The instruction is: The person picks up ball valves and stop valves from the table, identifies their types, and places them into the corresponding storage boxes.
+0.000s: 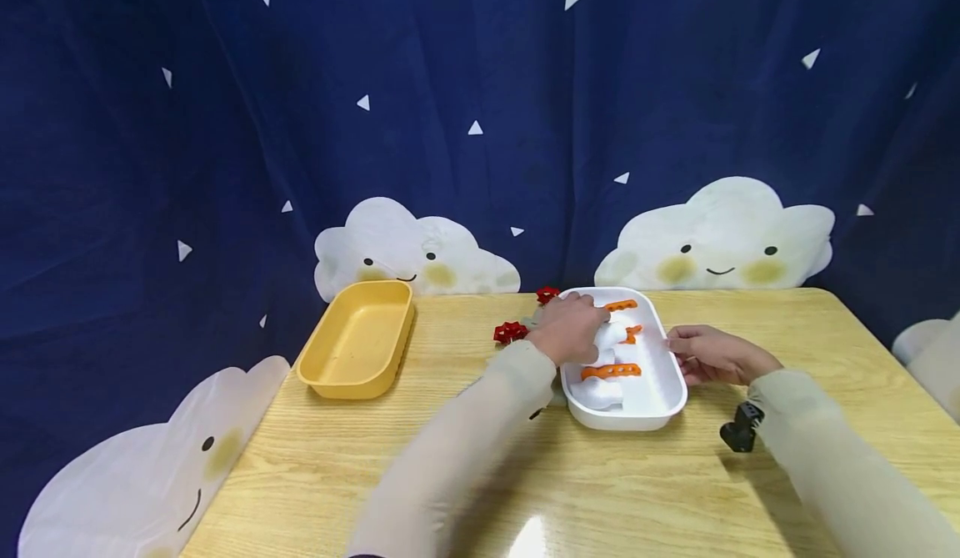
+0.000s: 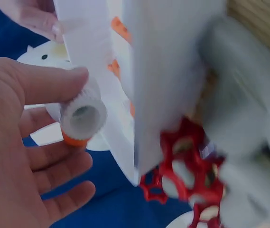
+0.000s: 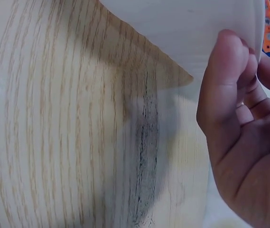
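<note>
My left hand (image 1: 572, 329) reaches over the white tray (image 1: 660, 391). In the left wrist view, its thumb and index finger pinch a white plastic pipe valve (image 2: 83, 116) with a ribbed round end and an orange part below. More white pieces with orange perforated handles (image 1: 611, 370) lie in a column along the tray's left side. On the opposite side, my right hand (image 1: 712, 354) holds the tray's right rim between thumb and fingers. Left of the tray, grey valves (image 2: 241, 99) with red handwheels (image 1: 511, 332) lie on the table, partly hidden by my left arm.
A yellow tray (image 1: 356, 389) stands at the table's left edge. The wooden table (image 1: 637, 491) backs onto a dark blue curtain (image 1: 465, 82) with clouds and triangles. A small black device (image 1: 741, 427) sits at my right wrist.
</note>
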The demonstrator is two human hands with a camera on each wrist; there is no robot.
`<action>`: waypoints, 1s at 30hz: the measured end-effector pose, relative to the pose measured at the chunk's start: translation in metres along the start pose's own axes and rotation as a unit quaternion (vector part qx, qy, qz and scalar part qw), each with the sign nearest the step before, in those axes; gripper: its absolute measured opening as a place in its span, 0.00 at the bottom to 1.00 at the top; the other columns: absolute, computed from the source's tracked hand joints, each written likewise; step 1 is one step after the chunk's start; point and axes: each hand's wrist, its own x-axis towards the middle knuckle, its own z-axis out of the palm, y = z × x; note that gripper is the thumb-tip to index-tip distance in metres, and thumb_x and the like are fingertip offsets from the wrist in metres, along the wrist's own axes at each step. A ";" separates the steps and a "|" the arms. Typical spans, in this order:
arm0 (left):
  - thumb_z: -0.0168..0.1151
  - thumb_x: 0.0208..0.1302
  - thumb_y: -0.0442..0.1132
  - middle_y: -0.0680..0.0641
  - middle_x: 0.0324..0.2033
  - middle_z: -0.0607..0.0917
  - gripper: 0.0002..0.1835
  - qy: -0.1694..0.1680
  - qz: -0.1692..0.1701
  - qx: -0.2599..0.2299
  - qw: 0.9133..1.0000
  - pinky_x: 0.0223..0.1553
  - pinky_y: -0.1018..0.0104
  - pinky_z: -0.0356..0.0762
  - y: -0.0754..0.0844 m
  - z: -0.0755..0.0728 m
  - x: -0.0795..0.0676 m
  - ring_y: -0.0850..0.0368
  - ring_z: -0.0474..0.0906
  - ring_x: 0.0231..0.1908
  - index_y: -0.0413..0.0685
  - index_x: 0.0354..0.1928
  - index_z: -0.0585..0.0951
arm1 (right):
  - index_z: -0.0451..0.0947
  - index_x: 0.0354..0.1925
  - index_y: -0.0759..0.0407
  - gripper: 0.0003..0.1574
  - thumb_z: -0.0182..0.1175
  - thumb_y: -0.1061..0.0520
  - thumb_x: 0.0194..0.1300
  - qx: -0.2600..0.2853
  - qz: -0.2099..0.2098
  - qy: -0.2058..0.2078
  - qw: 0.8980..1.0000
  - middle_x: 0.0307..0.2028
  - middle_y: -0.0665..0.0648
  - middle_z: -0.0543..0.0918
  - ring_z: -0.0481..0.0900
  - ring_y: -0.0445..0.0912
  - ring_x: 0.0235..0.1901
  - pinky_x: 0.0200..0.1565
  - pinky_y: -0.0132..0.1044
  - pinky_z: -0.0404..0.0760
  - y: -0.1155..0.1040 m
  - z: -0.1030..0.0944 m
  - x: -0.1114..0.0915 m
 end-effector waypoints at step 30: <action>0.66 0.55 0.58 0.60 0.33 0.85 0.11 -0.050 -0.129 -0.054 0.989 0.48 0.60 0.75 0.040 0.013 0.034 0.59 0.77 0.39 0.64 0.24 0.81 | 0.66 0.46 0.62 0.10 0.43 0.56 0.77 0.004 0.003 -0.016 1.000 0.31 0.50 0.76 0.79 0.38 0.29 0.34 0.32 0.85 -0.001 -0.003 0.003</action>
